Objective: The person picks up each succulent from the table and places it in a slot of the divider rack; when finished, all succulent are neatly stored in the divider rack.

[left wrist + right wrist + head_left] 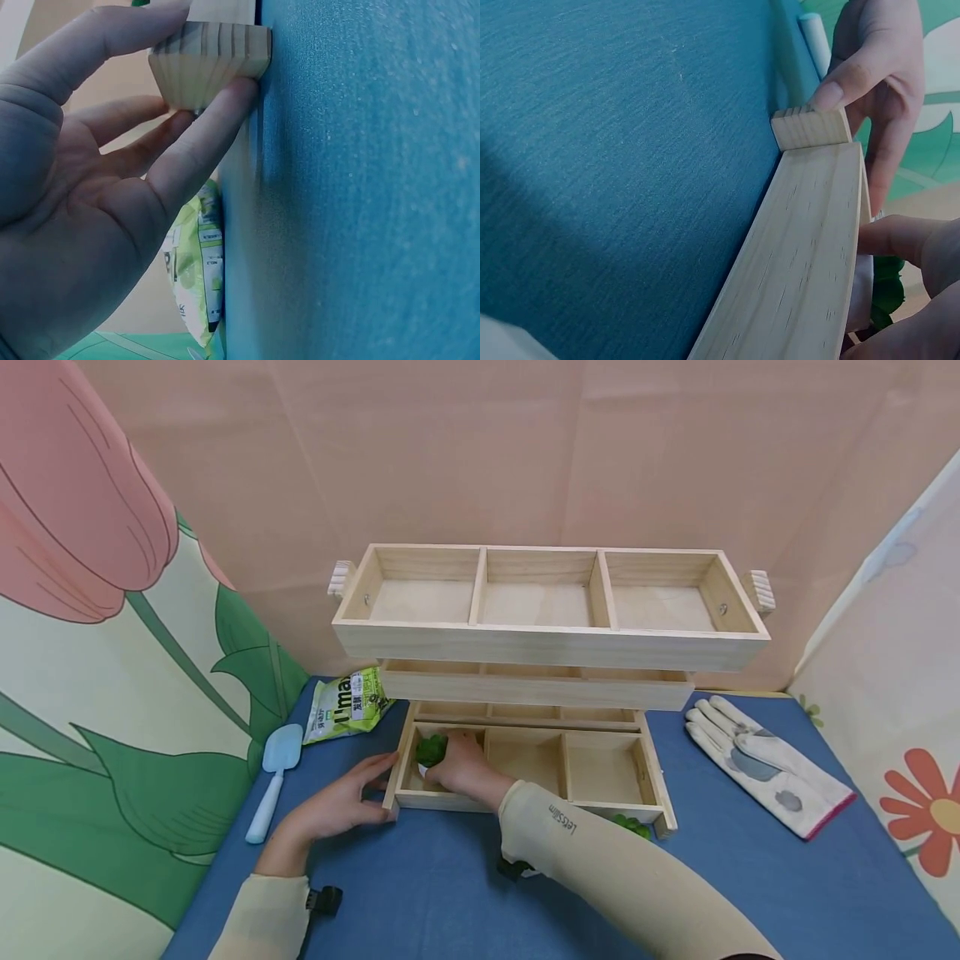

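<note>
A tiered wooden planter stand (551,643) stands on the blue cloth, its trays split into compartments. My right hand (465,764) holds a small green potted plant (432,750) inside the left compartment of the lowest front tray. Part of its white pot (862,292) shows behind the tray's front board in the right wrist view. My left hand (348,802) grips the stand's lower left end, thumb on one side and fingers on the other around the wooden end (214,64). Another green plant (632,825) peeks out beyond my right forearm, mostly hidden.
A light blue trowel (281,750) and a green-and-white bag (347,703) lie left of the stand. To the right is a white-and-grey glove (765,764) with a pink edge. Printed panels surround the blue cloth (420,893).
</note>
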`<state>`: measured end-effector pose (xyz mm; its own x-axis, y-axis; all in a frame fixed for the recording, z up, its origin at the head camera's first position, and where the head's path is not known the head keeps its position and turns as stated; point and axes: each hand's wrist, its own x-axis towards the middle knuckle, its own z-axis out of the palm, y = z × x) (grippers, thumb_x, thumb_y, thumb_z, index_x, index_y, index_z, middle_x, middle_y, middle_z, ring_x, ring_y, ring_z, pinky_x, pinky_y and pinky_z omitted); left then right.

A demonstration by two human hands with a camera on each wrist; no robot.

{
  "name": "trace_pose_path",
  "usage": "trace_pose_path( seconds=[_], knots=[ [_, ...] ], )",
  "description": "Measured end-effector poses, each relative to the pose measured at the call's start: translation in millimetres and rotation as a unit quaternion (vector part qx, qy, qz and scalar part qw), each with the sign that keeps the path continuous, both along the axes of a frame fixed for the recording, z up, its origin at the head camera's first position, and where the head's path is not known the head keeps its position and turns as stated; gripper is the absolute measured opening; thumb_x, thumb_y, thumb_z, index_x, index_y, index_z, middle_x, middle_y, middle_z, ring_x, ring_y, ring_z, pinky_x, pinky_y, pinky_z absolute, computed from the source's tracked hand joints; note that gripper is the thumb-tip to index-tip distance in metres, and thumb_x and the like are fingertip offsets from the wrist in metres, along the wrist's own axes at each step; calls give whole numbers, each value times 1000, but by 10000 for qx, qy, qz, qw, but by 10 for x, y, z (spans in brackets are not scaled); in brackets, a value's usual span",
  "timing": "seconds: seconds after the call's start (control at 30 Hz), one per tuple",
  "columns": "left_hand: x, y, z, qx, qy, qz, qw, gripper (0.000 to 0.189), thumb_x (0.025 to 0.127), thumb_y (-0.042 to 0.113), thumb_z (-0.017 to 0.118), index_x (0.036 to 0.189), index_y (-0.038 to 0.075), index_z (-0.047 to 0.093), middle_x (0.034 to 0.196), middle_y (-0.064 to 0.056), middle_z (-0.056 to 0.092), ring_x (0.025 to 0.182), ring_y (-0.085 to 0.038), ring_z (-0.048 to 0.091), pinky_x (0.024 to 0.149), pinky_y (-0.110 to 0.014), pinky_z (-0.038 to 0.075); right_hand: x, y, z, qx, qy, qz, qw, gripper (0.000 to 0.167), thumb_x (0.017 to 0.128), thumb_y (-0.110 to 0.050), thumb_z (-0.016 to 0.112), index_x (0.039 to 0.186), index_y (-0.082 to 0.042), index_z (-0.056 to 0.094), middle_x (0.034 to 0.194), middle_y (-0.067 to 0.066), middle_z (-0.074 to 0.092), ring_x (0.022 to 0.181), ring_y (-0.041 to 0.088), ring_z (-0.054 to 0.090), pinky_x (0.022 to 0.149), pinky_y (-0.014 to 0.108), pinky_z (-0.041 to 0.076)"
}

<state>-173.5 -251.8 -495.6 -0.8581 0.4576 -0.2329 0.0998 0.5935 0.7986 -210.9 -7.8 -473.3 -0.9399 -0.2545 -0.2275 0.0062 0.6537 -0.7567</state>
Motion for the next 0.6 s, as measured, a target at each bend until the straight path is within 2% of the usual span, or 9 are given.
trace_pose_path(
  seconds=[0.23,0.6],
  knots=[
    [2,-4,2,11,-2,10,10000,100,93,26,81,171,6,21,172,-25,25,144,-45,52,95,-35,56,-9,-2,-16,18,2,53,10000,79,85,-19,83,150,8,48,149,28,49,123,37,57,110,51,50],
    [12,-13,-20,-29,9,31,10000,100,93,27,82,171,8,22,173,-25,24,146,-46,51,95,-35,56,48,4,19,21,-62,117,9999,93,86,-25,84,162,1,37,156,26,46,132,39,55,113,54,48]
  ],
)
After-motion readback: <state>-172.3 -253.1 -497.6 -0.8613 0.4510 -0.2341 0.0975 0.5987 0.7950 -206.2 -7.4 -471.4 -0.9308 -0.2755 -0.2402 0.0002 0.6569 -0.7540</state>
